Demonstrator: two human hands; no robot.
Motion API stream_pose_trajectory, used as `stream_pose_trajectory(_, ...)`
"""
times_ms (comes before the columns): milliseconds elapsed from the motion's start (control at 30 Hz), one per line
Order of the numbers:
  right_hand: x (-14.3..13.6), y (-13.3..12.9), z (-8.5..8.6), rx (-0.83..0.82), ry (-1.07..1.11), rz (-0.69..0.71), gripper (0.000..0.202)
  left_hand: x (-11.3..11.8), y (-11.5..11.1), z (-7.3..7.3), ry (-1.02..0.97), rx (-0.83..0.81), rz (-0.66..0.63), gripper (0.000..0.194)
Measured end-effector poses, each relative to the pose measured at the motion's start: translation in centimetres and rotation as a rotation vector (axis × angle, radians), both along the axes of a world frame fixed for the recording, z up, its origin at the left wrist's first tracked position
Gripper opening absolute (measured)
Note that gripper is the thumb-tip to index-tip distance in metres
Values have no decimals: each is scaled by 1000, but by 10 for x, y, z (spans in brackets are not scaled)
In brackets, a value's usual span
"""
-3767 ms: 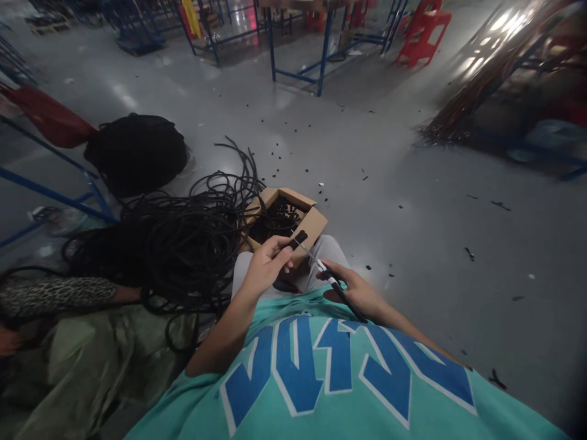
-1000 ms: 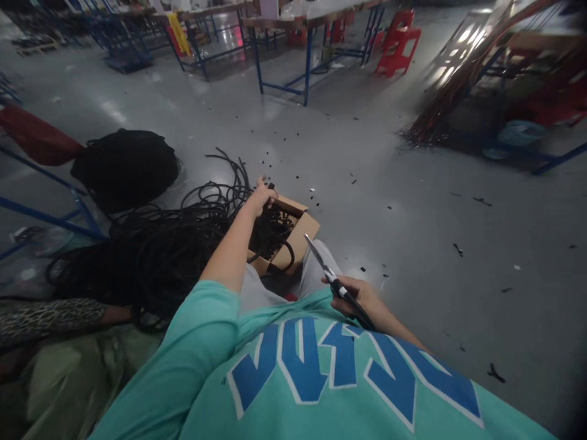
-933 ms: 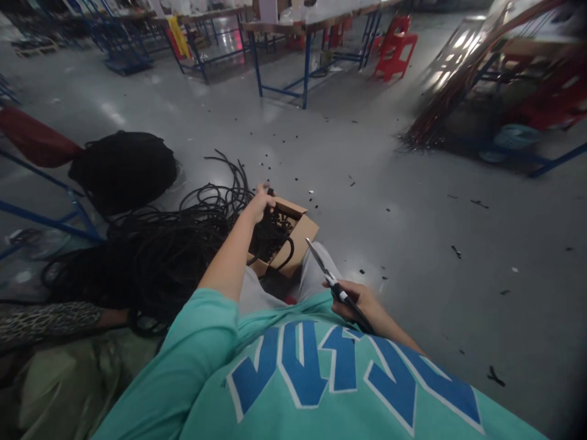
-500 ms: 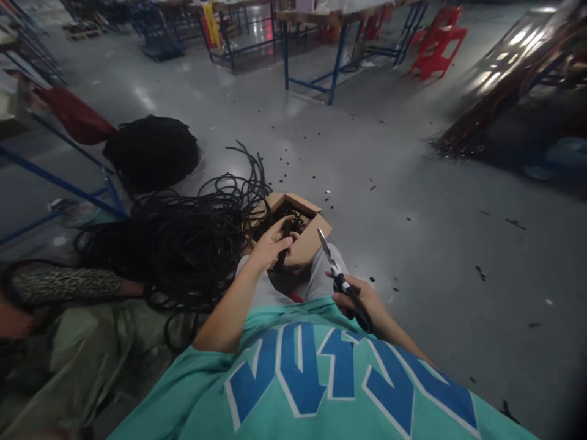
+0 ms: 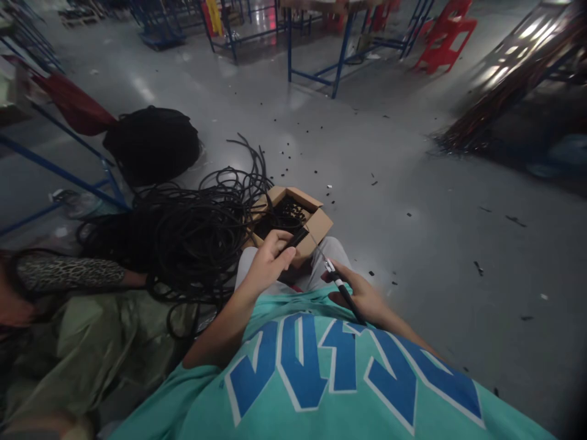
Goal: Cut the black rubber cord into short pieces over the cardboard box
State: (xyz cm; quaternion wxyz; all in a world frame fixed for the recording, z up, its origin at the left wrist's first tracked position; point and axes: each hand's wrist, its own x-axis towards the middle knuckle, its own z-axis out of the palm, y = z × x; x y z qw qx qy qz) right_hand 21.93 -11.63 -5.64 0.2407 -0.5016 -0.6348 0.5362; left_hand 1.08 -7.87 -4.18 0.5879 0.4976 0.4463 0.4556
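My left hand (image 5: 268, 263) is closed on a flat bundle of black tubing (image 5: 299, 236), its notched-looking end pointing away over the near side of an open cardboard box (image 5: 320, 227). Small black cut pieces (image 5: 290, 209) lie inside that box, which stands at my knees. In my right hand (image 5: 364, 296) are scissors (image 5: 338, 281) with black handles and metal blades. The blades slant up and left, with their tips close to the bundle's end. Whether they touch it, I cannot tell.
A large tangle of black tubing (image 5: 183, 238) lies left of the box, and a round black bundle (image 5: 153, 143) behind it. Another person's patterned sleeve (image 5: 68, 273) shows at left. Black scraps dot the floor. Blue-legged tables (image 5: 339, 58) and red stools (image 5: 444, 46) stand farther off.
My left hand has turned the black bundle so its end faces up and right. The scissors have moved slightly down and tipped left, their tips now near the bundle.
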Motion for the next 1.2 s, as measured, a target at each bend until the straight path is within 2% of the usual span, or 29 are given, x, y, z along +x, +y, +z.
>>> stream_pose_trajectory(200,-7,-4,3,55,39,63,69,7,-8,10,76,-19,34,18)
stream_pose_trajectory(400,-11,-3,5,88,12,63,69,14,-14,20,128,-57,11,18)
stream_pose_trajectory(633,-11,-1,7,159,-36,75,67,14,-17,23,199,9,-2,11)
stream_pose_trajectory(800,-10,-2,11,201,-30,96,62,11,-18,27,283,26,-13,13)
stream_pose_trajectory(1000,-11,-4,17,203,49,90,52,8,-19,24,211,-44,-12,17)
stream_pose_trajectory(1133,-9,-6,17,190,58,90,49,4,-17,18,45,-126,-111,29)
stream_pose_trajectory(1200,-9,-7,17,164,80,102,46,0,-14,18,-21,-151,-193,41)
